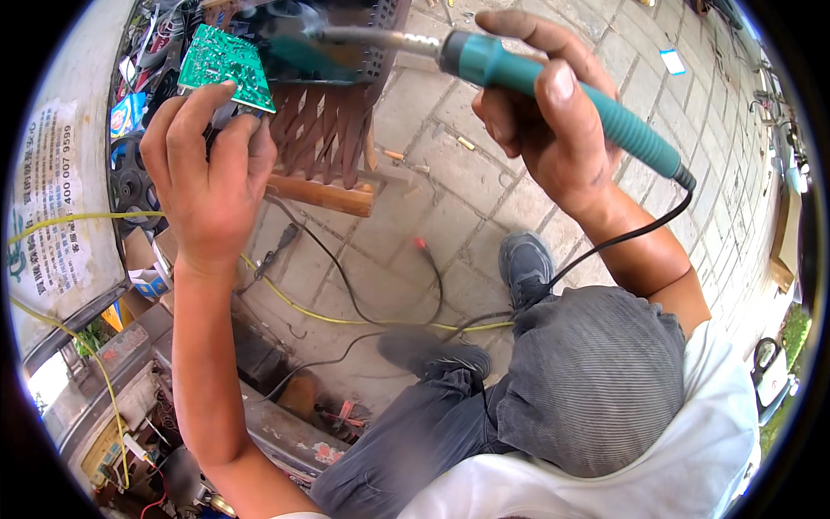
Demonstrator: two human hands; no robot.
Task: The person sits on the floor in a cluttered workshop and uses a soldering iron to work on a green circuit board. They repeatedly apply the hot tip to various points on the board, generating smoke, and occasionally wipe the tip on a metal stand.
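My left hand [207, 182] grips a green circuit board [225, 60] by its lower part, with fingers curled at the edge. The soldering iron [640, 138], with a teal handle and a black cord, is in my right hand [566, 138]. Its metal shaft reaches left over a dark, glossy panel [337, 60] with perforated edges, beside the board; the tip is blurred by what looks like smoke. The panel rests on a brown slatted wooden stool or stand [320, 195].
A white cabinet with a printed sheet [73, 130] stands left, beside clutter [130, 173]. Cables [303, 307] cross the paved ground [432, 199] around my shoes [523, 264]. An open box of electronics [121, 432] lies lower left; cardboard [785, 233] stands far right.
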